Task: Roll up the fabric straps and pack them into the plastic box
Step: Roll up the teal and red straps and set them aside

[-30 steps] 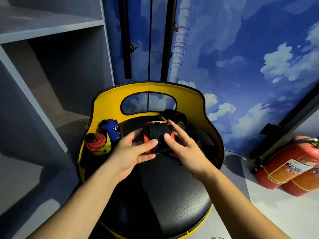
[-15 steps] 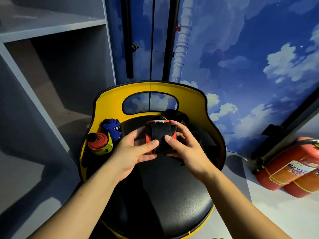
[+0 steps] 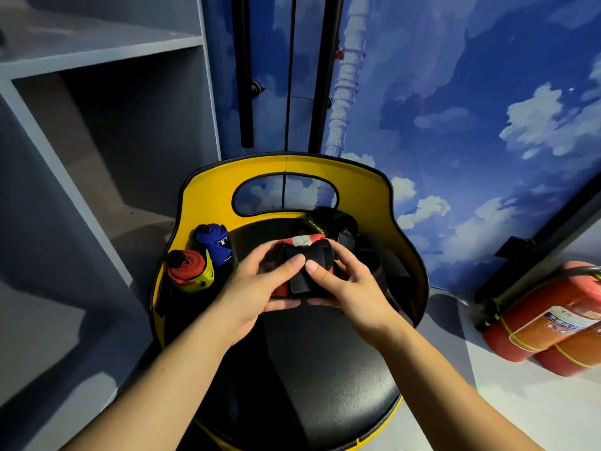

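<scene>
Both hands grip 1 rolled black-and-red strap [image 3: 304,268] above the black seat of a yellow-backed chair [image 3: 201,196]. Left hand [image 3: 257,291]: fingers curled under the roll, thumb pressed on its black flap. Right hand [image 3: 348,288]: fingers curled round the roll's far side, thumb tip meeting my left thumb. At the seat's left edge stand an orange-and-yellow roll [image 3: 190,268] and a blue roll [image 3: 216,240], touching. Behind the held roll lies loose black strap [image 3: 328,221]. Far right, 2 red fire extinguishers [image 3: 549,323] lie on the floor.

Two bare forearms, no sleeves; left hand [image 3: 252,289], right hand [image 3: 353,288], short nails
</scene>
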Tool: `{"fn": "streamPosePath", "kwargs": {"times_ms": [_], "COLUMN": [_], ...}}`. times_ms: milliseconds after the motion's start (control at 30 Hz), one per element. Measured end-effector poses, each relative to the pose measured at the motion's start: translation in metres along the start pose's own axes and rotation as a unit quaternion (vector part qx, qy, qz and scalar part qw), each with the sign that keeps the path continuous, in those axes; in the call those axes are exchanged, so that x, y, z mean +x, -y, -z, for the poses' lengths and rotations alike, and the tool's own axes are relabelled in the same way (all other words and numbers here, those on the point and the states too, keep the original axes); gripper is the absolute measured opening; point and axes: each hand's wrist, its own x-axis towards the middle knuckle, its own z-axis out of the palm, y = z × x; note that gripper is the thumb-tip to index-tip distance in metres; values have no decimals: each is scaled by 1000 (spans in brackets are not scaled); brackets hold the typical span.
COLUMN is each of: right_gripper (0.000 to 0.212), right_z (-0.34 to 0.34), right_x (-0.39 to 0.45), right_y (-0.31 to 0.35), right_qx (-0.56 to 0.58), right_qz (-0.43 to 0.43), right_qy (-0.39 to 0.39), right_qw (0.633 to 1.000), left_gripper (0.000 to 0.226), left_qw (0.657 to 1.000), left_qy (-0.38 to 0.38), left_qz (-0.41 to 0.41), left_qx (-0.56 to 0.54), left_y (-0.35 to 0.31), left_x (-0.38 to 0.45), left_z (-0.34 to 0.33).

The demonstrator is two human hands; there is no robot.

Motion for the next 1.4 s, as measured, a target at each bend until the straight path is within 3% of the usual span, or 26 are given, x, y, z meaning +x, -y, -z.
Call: {"fn": "streamPosePath", "kwargs": {"times_ms": [167, 433, 600, 833, 1267, 1400], "right_gripper": [32, 32, 51, 55, 45, 78], "right_z": [-1, -8, -1, 8, 0, -6], "right_x": [1, 0, 0, 1, 1, 3], "right_y": [3, -2, -1, 5, 4, -1], "right_qx": [34, 15, -6, -18, 40, 48], "right_qz": [-40, 2, -12, 16, 52, -14], "right_qy": [-4, -32, 39, 23, -26, -81], "right_qw": [999, 999, 999, 999, 998, 995], "left_gripper": [37, 39, 50, 88, 74, 70], "left_qw": [999, 998, 998, 999, 997, 993], "left_qy": [-12, -42, -61, 38, 8, -47], "left_qz": [-27, -38, -16, -25, -75, -107], "left_qx": [18, 30, 2, 25, 14, -4], "left_y": [3, 6, 3, -3, -3, 1], "left_x": [0, 1, 1, 0, -2, 2], "left_z": [-2, -5, -3, 9, 4, 2]}}
